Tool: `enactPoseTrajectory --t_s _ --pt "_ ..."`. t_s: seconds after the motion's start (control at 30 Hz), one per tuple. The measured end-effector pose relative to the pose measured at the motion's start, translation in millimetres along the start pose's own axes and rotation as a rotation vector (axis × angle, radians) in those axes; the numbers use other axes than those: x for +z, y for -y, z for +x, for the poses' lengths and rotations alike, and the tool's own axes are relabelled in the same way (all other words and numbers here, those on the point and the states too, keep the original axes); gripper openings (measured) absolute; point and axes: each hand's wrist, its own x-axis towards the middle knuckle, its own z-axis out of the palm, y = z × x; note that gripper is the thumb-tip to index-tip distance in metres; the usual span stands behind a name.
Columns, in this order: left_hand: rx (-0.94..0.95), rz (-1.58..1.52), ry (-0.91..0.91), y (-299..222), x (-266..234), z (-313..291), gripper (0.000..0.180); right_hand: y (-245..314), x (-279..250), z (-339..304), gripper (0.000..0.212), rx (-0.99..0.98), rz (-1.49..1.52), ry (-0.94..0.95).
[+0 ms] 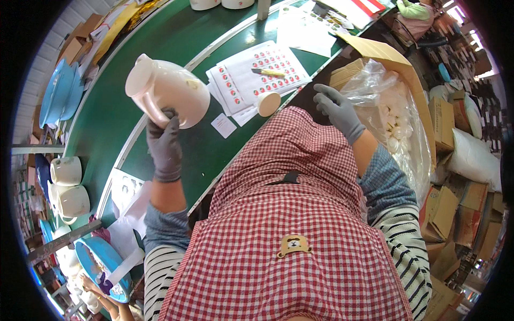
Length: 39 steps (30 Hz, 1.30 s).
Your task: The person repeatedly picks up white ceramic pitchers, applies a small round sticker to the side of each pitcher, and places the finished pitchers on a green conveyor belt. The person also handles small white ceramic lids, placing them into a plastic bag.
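My left hand (164, 144), in a grey glove, grips the handle of a cream-white ceramic pot (167, 91) and holds it tilted above the green work table (176, 37). My right hand (338, 109), also grey-gloved, hangs with fingers apart beside the table edge, next to a clear plastic bag of small white pieces (393, 115) inside a cardboard box (399, 61); it holds nothing. Sheets of small round red stickers (262, 72) lie on the table with a yellow-handled tool (267, 71) on them. A small cream round lid (268, 104) sits near the table edge.
More cream pots (68, 184) stand at the left, with blue round lids (56, 93) and a blue plate (104, 262). Cardboard boxes (444, 214) and a white sack (474, 158) crowd the floor at the right. Another person's hands (107, 305) show at the lower left.
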Motion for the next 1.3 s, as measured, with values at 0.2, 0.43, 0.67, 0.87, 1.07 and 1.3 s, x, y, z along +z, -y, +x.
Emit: enactPoseTrajectory --t_s 0.2,0.43,0.67,0.87,1.07,1.3 --pt "-0.004 0.069 -0.048 48.7 24.7 -8.2 0.025 -8.8 36.9 90.2 0.047 -0.134 -0.597 0.005" --pt "-0.194 0.252 -0.024 40.1 34.6 -34.0 0.024 0.1 100.5 170.7 0.035 -0.255 -1.436 0.186" --pt "-0.333 0.320 -0.020 64.7 21.9 -111.6 0.019 -7.9 116.9 188.2 0.029 -0.124 -1.537 0.178" --pt "0.038 0.749 0.423 99.9 83.6 -18.6 0.031 25.2 87.4 185.0 0.038 0.105 -1.052 0.201" --pt "0.350 1.315 0.635 161.7 106.0 38.6 0.042 5.2 90.9 174.9 0.036 -0.010 -0.976 0.324" --pt "0.331 1.298 0.554 175.8 108.9 34.9 0.042 -7.7 93.4 176.9 0.033 -0.006 -0.994 0.359"
